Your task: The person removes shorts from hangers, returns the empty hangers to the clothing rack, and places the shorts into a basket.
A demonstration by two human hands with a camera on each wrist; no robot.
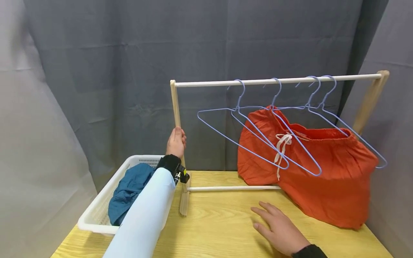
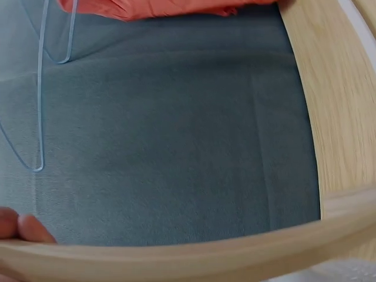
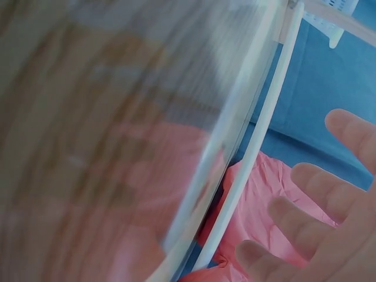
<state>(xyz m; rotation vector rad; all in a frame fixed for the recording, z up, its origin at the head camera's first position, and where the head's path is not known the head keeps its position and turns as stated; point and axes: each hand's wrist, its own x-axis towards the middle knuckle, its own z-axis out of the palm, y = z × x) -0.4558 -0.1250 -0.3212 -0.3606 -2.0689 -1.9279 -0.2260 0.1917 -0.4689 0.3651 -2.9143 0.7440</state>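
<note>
Two bare hands. Left hand (image 1: 176,143) wrapped round wooden post (image 1: 175,104) of rack. Right hand (image 1: 280,229) spread, fingers apart, low over table (image 1: 222,225); contact hard to tell. Below and left of left hand: white basket (image 1: 96,228), blue cloth (image 1: 132,190) inside. Rightward from left hand: white rail (image 1: 209,84), four lilac hangers (image 1: 238,102) hooked on. Beyond right hand, rightward: orange garment (image 1: 326,179) hanging among them.

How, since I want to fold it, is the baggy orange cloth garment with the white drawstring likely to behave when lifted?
The baggy orange cloth garment will probably be floppy, since it sags in soft wrinkles. Its gathered fabric looks thin, so it may be light. The loose white drawstring might catch on the lavender wire-like hangers crossing in front.
</note>
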